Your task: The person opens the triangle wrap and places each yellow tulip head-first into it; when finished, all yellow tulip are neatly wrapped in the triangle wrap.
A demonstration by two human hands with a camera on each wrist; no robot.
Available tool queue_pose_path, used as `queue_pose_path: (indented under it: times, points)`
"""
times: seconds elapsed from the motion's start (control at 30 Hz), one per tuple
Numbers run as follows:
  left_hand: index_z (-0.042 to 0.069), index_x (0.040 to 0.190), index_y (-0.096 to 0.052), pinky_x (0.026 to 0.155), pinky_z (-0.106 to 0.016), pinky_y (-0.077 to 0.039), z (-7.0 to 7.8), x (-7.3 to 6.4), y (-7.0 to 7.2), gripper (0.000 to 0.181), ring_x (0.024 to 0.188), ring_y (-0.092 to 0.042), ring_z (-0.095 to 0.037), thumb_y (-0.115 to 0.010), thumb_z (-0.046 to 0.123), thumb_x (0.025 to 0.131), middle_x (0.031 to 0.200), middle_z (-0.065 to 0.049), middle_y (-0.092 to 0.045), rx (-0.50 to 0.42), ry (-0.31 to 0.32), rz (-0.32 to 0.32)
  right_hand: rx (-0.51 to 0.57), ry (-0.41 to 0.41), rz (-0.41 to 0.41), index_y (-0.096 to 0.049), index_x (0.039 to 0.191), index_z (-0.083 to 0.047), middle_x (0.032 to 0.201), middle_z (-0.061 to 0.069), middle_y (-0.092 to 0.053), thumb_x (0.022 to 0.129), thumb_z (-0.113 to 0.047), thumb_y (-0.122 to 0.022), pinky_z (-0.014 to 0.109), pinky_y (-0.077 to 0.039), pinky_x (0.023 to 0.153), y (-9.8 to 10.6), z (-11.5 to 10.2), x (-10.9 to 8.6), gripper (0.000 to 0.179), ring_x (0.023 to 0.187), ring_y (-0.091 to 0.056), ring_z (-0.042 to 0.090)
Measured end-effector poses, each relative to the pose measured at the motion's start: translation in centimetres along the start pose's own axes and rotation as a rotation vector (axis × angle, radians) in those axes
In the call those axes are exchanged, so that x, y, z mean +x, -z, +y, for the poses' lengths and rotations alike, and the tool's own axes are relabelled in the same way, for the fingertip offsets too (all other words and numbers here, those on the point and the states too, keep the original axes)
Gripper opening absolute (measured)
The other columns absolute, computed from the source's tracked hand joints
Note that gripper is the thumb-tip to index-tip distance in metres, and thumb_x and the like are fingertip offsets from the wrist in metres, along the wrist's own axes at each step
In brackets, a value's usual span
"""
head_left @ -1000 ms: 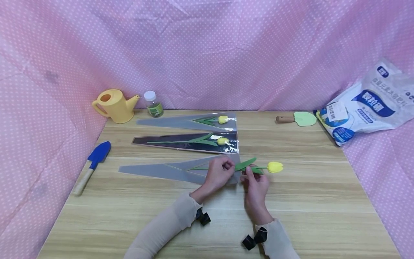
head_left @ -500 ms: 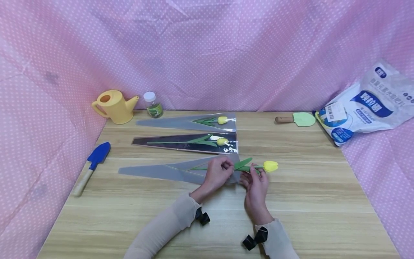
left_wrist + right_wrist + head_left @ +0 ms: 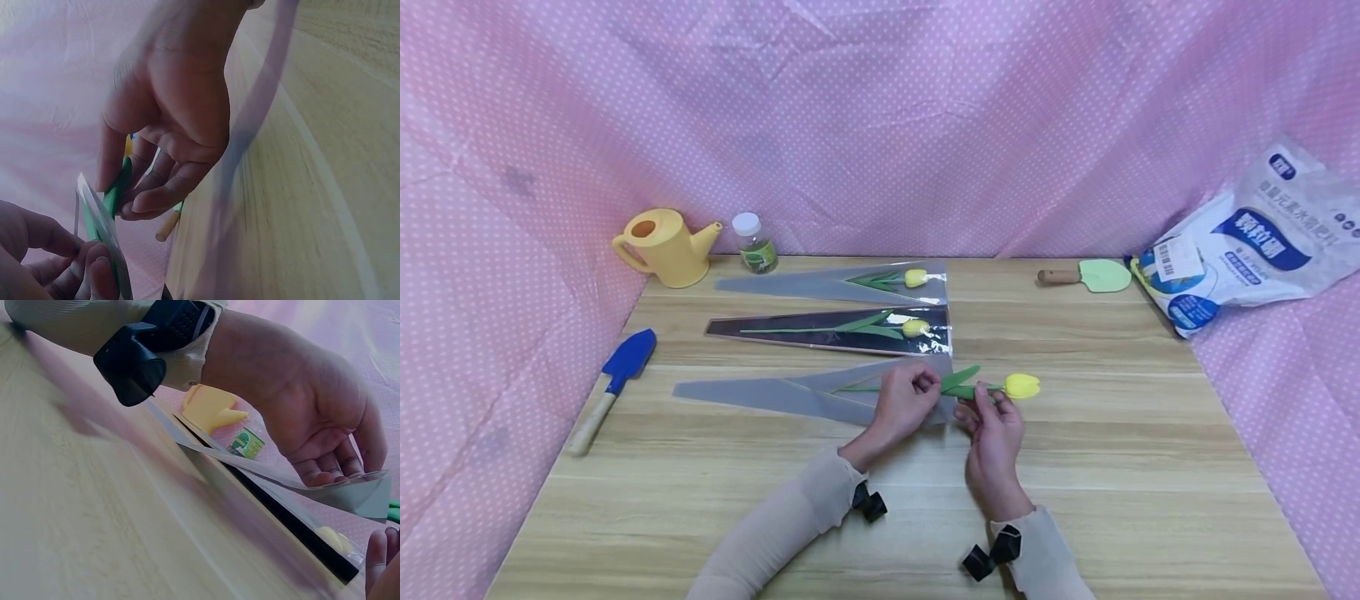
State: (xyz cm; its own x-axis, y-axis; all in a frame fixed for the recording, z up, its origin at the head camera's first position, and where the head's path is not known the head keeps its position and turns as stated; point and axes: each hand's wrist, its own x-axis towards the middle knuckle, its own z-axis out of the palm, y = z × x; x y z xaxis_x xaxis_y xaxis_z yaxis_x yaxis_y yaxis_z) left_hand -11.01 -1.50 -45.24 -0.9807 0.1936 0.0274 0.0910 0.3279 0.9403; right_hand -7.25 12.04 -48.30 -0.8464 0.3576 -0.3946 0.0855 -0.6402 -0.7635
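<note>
A yellow tulip (image 3: 1022,386) with green leaves lies partly inside a translucent grey flower sleeve (image 3: 752,392), its bloom out past the sleeve's right end. My left hand (image 3: 906,398) pinches the sleeve near its mouth; in the right wrist view this hand (image 3: 312,412) holds the sleeve's edge (image 3: 359,497) raised off the table. Just below the bloom, my right hand (image 3: 996,433) grips the tulip's stem and leaves. The left wrist view shows the right hand (image 3: 169,119) with thumb and fingers round the green stem (image 3: 119,184). My left hand hides part of the stem.
Behind lie two sleeved tulips, one in a black sleeve (image 3: 775,327), one in a grey sleeve (image 3: 790,285). A yellow watering can (image 3: 673,250), small bottle (image 3: 756,246) and blue trowel (image 3: 628,358) are left; a green trowel (image 3: 1105,276) and white bag (image 3: 1240,242) are right.
The tulip has slid leftward, deeper into the sleeve, its bloom coming closer to the sleeve's mouth. My right hand's grip has shifted up towards the bloom. My left hand has barely moved.
</note>
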Motion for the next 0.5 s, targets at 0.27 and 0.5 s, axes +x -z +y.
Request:
queue_pose_path:
  times: [0.27, 0.5]
  points:
    - [0.0, 0.088, -0.073, 0.056, -0.015, -0.049, 0.42, -0.1, 0.0, 0.007, 0.062, -0.055, -0.005, -0.067, -0.003, 0.085, 0.079, -0.014, -0.072, 0.029, -0.014, 0.0, -0.051, -0.024, -0.027, -0.064, 0.089, -0.013, 0.077, -0.006, -0.07, 0.095, -0.017, -0.068, 0.02, -0.054, 0.057, -0.16, 0.36, -0.26, 0.008, 0.063, -0.065, 0.005]
    - [0.0, 0.087, -0.072, 0.059, -0.016, -0.05, 0.65, -0.33, -0.04, 0.007, 0.063, -0.056, -0.005, -0.067, -0.004, 0.084, 0.078, -0.014, -0.072, 0.015, -0.05, -0.005, -0.121, -0.062, -0.041, -0.061, 0.079, -0.019, 0.083, -0.012, -0.07, 0.095, -0.018, -0.069, 0.018, -0.048, 0.059, -0.27, 0.43, -0.3, 0.017, 0.068, -0.062, 0.003]
